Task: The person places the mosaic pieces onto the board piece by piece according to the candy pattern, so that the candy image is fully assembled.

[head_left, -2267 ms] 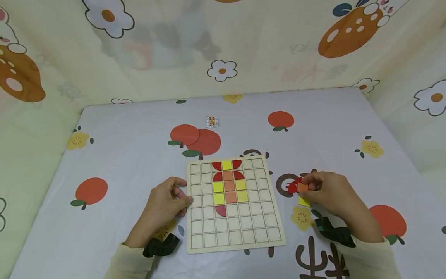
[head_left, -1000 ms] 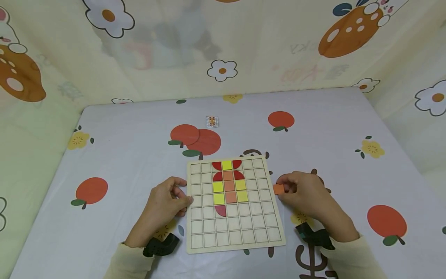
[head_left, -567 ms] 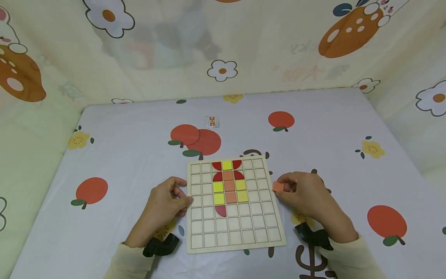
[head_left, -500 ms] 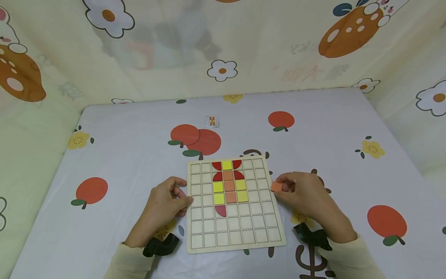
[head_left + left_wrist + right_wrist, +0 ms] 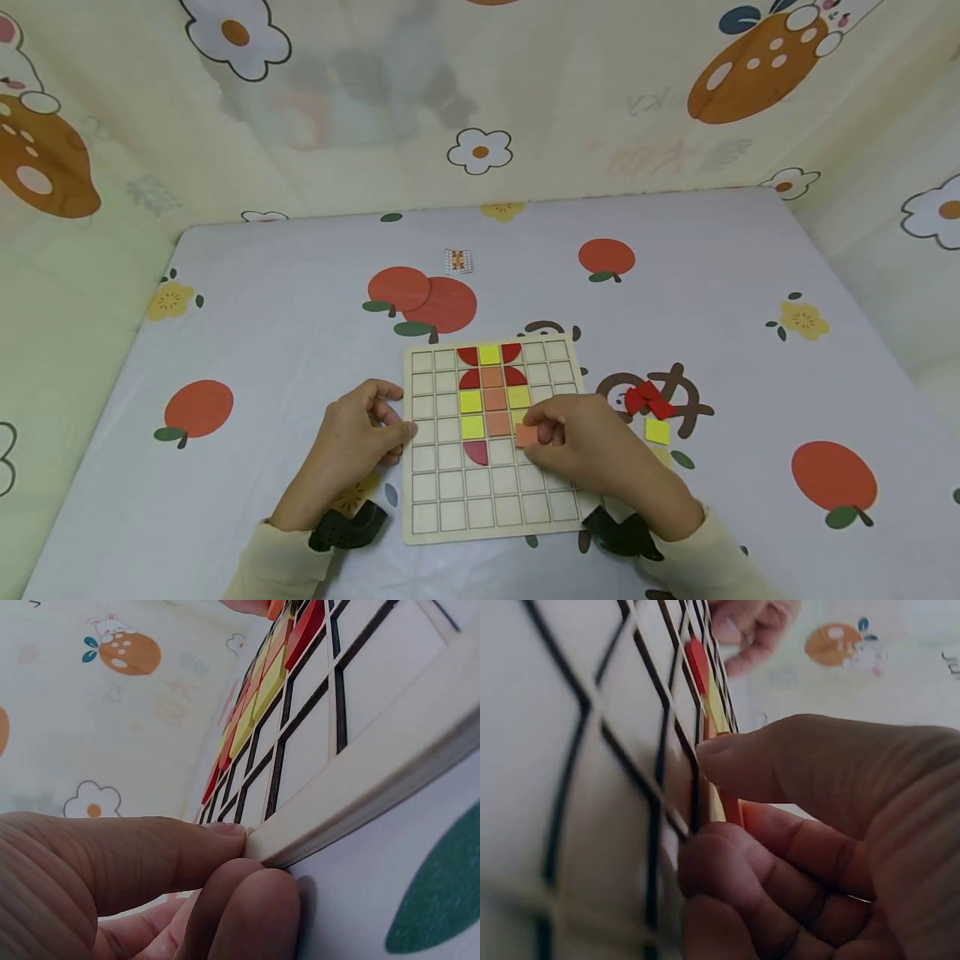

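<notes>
A pale wooden grid board [image 5: 453, 512] lies on the table, with yellow, orange and red tiles set in its upper middle cells. The left hand [image 5: 362, 427] pinches the board's left edge; in the left wrist view its thumb [image 5: 165, 851] lies at the rim with curled fingers below. Between thumb and fingertips the right hand [image 5: 592, 437] holds an orange square tile [image 5: 527, 435], close over the board just right of the orange column. From the right wrist, that hand's fingers [image 5: 720, 862] are near the grid and mostly hide the tile.
Right of the board lie several red pieces [image 5: 651, 400] in a small heap, with a yellow square tile [image 5: 657, 432] just below them. A small printed pattern card [image 5: 458, 261] lies behind the board. The tablecloth [image 5: 300, 275] has printed fruit and flowers.
The right hand took the orange tile from beside the red pieces, paused at the board's right edge, then moved left over the board. The left hand stayed at its edge.
</notes>
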`<action>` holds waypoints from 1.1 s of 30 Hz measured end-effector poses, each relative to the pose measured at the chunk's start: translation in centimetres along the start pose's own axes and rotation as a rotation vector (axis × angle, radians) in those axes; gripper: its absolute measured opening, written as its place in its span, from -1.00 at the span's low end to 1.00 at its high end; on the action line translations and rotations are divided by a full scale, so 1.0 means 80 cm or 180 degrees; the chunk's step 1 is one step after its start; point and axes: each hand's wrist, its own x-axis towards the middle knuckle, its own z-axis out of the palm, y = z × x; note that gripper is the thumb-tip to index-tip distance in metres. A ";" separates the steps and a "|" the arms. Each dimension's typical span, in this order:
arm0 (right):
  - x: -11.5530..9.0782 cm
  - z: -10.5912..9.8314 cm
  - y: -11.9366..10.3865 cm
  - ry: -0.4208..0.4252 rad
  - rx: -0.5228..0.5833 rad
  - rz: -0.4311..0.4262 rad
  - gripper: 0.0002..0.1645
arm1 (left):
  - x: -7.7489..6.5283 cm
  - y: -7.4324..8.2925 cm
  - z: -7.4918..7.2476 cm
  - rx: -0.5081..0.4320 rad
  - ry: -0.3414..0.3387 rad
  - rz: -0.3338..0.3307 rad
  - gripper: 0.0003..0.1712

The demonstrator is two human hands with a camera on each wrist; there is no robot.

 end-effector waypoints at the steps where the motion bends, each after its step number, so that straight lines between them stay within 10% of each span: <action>1: 0.001 0.003 -0.002 -0.0008 -0.0026 -0.0042 -0.79 | 0.000 0.000 0.000 -0.0007 0.0000 0.0005 -0.52; 33: 0.000 0.032 -0.018 0.0123 -0.0439 -0.0158 -0.73 | 0.001 -0.001 0.001 -0.0012 -0.0001 0.0022 -0.52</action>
